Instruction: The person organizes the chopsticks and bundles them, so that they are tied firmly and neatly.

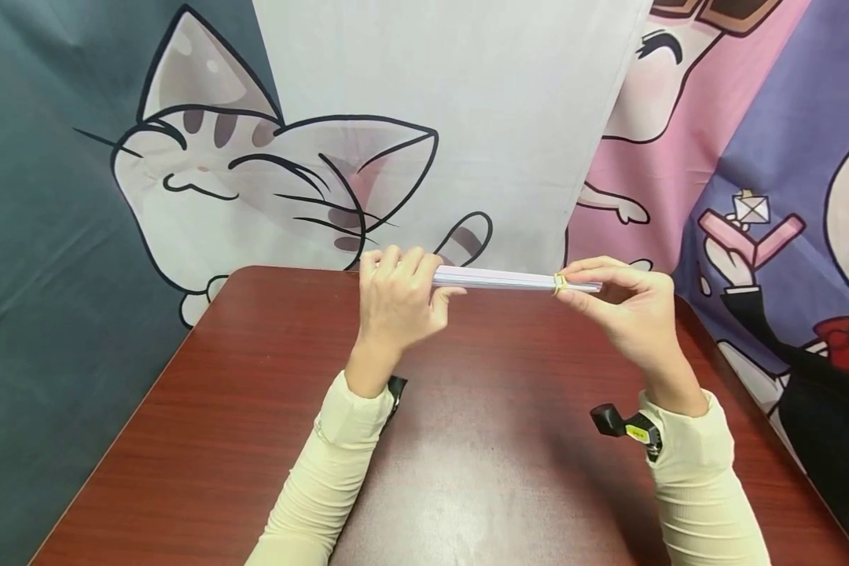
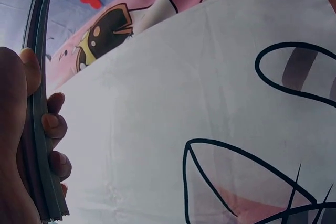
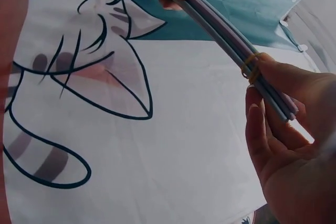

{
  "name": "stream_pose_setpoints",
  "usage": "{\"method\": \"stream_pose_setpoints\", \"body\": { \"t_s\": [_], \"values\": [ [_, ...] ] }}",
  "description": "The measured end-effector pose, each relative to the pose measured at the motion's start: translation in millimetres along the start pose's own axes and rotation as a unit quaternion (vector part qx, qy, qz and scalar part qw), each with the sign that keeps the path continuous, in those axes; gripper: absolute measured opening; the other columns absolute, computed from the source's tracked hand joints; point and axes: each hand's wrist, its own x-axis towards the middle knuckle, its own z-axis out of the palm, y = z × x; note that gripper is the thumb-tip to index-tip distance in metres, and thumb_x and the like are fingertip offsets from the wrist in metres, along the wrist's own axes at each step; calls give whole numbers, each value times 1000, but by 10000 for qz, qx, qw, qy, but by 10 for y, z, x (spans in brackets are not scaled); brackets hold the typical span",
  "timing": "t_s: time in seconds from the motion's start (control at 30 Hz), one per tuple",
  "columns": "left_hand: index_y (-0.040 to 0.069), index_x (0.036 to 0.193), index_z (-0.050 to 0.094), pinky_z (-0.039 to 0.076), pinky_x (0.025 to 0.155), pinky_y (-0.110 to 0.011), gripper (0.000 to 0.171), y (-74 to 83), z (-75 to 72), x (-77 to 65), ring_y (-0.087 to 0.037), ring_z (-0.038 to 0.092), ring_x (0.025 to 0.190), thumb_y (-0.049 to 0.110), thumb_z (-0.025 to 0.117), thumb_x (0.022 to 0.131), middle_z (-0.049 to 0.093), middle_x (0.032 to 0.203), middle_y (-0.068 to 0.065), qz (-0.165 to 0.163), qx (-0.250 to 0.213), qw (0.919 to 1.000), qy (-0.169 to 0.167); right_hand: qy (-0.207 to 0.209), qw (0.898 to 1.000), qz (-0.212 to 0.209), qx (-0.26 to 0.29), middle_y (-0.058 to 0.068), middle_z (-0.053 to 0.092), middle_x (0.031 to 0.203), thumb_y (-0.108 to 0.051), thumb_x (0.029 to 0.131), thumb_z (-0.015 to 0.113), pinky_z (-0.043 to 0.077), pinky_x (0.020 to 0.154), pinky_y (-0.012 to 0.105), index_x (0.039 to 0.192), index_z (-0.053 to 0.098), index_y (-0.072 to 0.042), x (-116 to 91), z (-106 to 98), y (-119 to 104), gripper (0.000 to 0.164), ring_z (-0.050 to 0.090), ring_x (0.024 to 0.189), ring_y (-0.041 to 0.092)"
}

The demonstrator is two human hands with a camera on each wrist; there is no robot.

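Note:
A thin bundle of pale blue and pinkish straws (image 1: 495, 278) is held level above the far part of the table. My left hand (image 1: 399, 295) grips its left end, fingers over the far side and thumb along the near side. Around the bundle near its right end is wound a yellow rubber band (image 3: 251, 69). With thumb and fingertips my right hand (image 1: 626, 303) pinches the bundle right at this band. The straw tips stick out past the band, inside the right hand. In the left wrist view, the other ends of the straws (image 2: 52, 211) show below the fingers.
A reddish-brown wooden table (image 1: 255, 409) lies under both arms. Behind it hangs a cloth backdrop (image 1: 509, 118) printed with a cartoon cat and other figures. A small black camera (image 1: 608, 420) is strapped to the right wrist, over a cream sleeve (image 1: 700, 472).

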Motion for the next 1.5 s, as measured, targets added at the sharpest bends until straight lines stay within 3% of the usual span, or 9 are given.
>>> {"method": "stream_pose_setpoints", "body": {
  "t_s": [0.17, 0.37, 0.5, 0.6, 0.77, 0.93, 1.07, 1.27, 1.5],
  "values": [
    [11, 82, 63, 40, 75, -48, 63, 75, -12, 29, -28, 51, 71, 61, 28, 100, 58, 75, -4, 111, 56, 9998, -141, 53, 9964, -109, -842, 16, 74, 89, 29, 61, 75, 53, 62, 17, 91, 73, 15, 9, 142, -61, 33, 69, 78, 14],
    [12, 87, 64, 40, 78, -47, 43, 97, -59, 42, -27, 52, 74, 54, 54, 91, 58, 79, -3, 112, 227, 9989, -407, 262, 9957, -402, -793, 17, 74, 86, 34, 56, 74, 52, 61, 16, 88, 73, 15, 29, 219, -104, 37, 70, 76, 13],
    [12, 93, 66, 40, 80, -45, 22, 83, -75, 55, -26, 52, 76, 28, 70, 79, 60, 82, -1, 187, 345, 9979, -520, 269, 9956, -573, -689, 18, 74, 86, 35, 54, 73, 52, 62, 17, 87, 73, 14, 32, 159, -5, 40, 71, 76, 14],
    [12, 95, 68, 40, 80, -44, 23, 71, -68, 52, -26, 52, 78, 14, 67, 72, 61, 84, -1, 187, 472, 9973, -523, 155, 9961, -560, -665, 18, 74, 88, 34, 55, 74, 52, 62, 18, 89, 73, 15, 47, 122, 50, 40, 71, 78, 16],
    [12, 95, 68, 40, 81, -46, 21, 59, -66, 35, -27, 53, 79, 10, 62, 75, 61, 86, -2, 67, 492, 9965, -672, -157, 9941, -445, -972, 19, 73, 100, 32, 59, 75, 53, 68, 18, 96, 72, 15, 76, 61, 38, 41, 69, 90, 18],
    [12, 96, 67, 39, 81, -48, 20, 50, -63, 26, -29, 53, 80, 11, 62, 77, 61, 87, -3, -19, 440, 9947, -924, -273, 9881, -618, -1384, 21, 70, 92, 30, 62, 73, 53, 68, 17, 91, 72, 14, 85, -16, -23, 34, 68, 84, 15],
    [11, 94, 66, 39, 80, -48, 18, 62, -59, 27, -29, 53, 80, 13, 62, 77, 60, 87, -3, 16, 594, 9927, -1051, -463, 9618, -1011, -2502, 15, 73, 85, 20, 64, 80, 51, 68, 13, 87, 77, 4, 116, -10, -24, 29, 68, 79, 8],
    [11, 93, 66, 39, 80, -47, 17, 94, -36, 24, -28, 54, 80, 13, 62, 77, 60, 85, -4, 3, 838, 9900, -1132, -457, 9145, -1677, -3653, 7, 75, 85, 4, 63, 87, 40, 70, 8, 87, 79, -4, 158, 86, 0, 27, 69, 71, 19],
    [12, 90, 64, 39, 81, -46, 12, 142, 11, 23, -27, 53, 80, 15, 60, 79, 58, 82, -2, 113, 984, 9885, -1147, -500, 9127, -1549, -3747, 7, 75, 85, 0, 61, 89, 40, 64, 22, 89, 79, -4, 135, 163, 65, 29, 69, 70, 24]
  ]
}}
